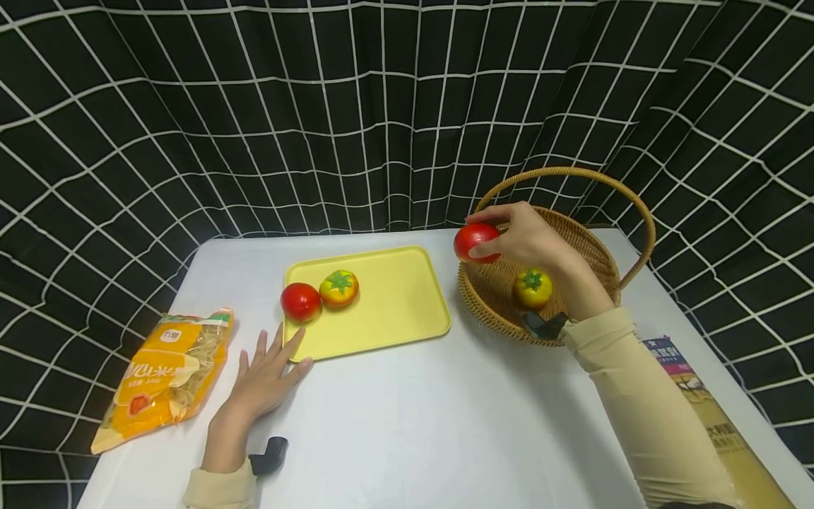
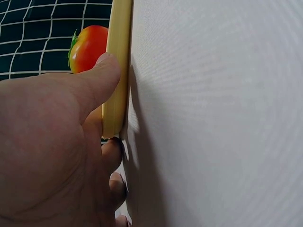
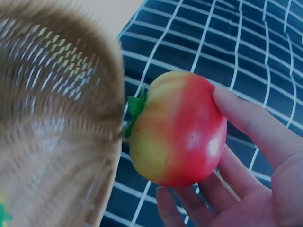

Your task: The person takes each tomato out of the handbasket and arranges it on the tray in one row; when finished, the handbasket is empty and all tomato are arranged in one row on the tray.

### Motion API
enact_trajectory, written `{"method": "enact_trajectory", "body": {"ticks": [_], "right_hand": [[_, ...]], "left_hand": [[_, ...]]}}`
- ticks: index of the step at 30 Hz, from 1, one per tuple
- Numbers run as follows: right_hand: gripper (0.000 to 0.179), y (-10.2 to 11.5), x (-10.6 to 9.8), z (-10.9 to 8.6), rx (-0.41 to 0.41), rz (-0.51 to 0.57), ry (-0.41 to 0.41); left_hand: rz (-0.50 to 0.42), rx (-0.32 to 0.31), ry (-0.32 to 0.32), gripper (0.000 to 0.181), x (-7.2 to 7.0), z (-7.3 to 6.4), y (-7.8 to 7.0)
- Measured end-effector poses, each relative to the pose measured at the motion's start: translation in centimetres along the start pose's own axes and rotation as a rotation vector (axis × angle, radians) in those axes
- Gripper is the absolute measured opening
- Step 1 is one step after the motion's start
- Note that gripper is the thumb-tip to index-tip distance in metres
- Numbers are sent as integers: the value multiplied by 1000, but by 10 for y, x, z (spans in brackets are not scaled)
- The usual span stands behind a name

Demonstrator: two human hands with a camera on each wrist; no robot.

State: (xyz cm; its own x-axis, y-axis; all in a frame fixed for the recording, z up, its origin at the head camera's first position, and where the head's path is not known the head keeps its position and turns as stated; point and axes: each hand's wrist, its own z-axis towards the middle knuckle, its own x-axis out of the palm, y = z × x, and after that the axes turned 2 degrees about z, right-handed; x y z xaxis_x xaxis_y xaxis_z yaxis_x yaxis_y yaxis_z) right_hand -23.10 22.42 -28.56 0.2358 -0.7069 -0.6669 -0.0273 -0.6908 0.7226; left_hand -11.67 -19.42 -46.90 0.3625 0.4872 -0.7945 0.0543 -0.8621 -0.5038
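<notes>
My right hand (image 1: 524, 237) grips a red-and-yellow toy tomato (image 3: 177, 130) by its sides, over the left rim of a wicker basket (image 1: 480, 307). The tomato's green leafy top faces the basket in the right wrist view. Inside the basket lies a yellow tomato (image 1: 533, 288) with a green top. My left hand (image 1: 263, 382) lies with fingers spread at the near left corner of a yellow tray (image 1: 381, 311), thumb and index finger at its rim. On the tray's left part sit a red tomato (image 1: 301, 302) and an orange-yellow tomato (image 1: 340, 289), side by side.
An orange snack bag (image 1: 168, 375) lies at the left of the white table (image 1: 407, 424). Along the right edge is another printed package (image 1: 712, 417), partly behind my right sleeve. The basket's tall handle (image 1: 572, 172) arches above it. A black gridded curtain (image 1: 381, 106) surrounds the table.
</notes>
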Motion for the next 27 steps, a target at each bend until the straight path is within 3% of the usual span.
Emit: {"method": "enact_trajectory", "body": {"ticks": [4,12,20,27], "right_hand": [[56,7,15,7,-69,34,-9],[55,24,71,26,-159,255,-90],[57,33,133,48,-157,371,-122],[57,24,170,65,-106,334,-129]], "left_hand": [[-1,-4,3,78,0,0,-1],[-4,-8,0,77,-1,-1,-2],[-10,-5,1,77,0,0,0],[-3,4,-6,76,-1,0,2]]}}
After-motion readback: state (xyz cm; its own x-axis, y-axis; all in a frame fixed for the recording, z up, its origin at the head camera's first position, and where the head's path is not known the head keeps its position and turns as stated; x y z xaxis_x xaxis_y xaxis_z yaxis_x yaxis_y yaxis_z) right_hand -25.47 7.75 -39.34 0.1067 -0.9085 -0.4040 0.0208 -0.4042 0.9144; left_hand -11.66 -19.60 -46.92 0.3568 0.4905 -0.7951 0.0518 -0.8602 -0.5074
